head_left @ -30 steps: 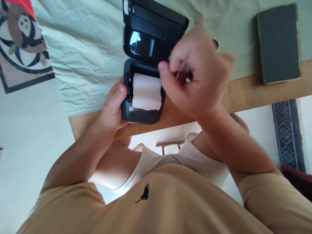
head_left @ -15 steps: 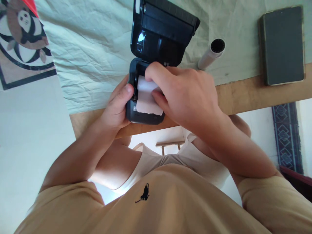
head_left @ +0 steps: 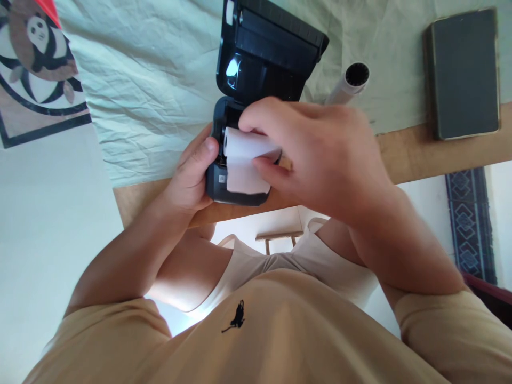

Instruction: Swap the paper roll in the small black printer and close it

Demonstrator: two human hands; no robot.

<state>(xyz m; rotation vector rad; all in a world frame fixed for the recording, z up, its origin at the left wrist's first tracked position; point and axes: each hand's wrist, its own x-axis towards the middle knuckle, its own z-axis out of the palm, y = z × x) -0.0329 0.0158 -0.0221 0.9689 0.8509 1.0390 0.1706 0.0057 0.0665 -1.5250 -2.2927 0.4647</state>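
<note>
A black portable receipt printer (head_left: 218, 184) sits at the table's near edge with its lid (head_left: 268, 48) swung up and away from me. My left hand (head_left: 196, 170) grips its left side, thumb on the rim. Over the open compartment, my right hand (head_left: 320, 149) pinches a white paper roll (head_left: 248, 144) between thumb and fingers. The roll's left end and dark core hole show above the compartment, and its loose paper strip hangs over the printer's front. My right fingers partly hide the roll's right end.
A white cylinder with a dark end (head_left: 356, 77) stands beyond my right hand. At the far right lies a dark tablet or phone (head_left: 466, 74) near the table's wooden edge (head_left: 440, 152). A wrinkled green cloth (head_left: 152, 80) covers the table; a panda picture (head_left: 40, 69) is at the left.
The paper roll has risen and shifted slightly right in my right hand, so its left end now shows. My right hand moved right; my left hand and the printer stayed nearly still.
</note>
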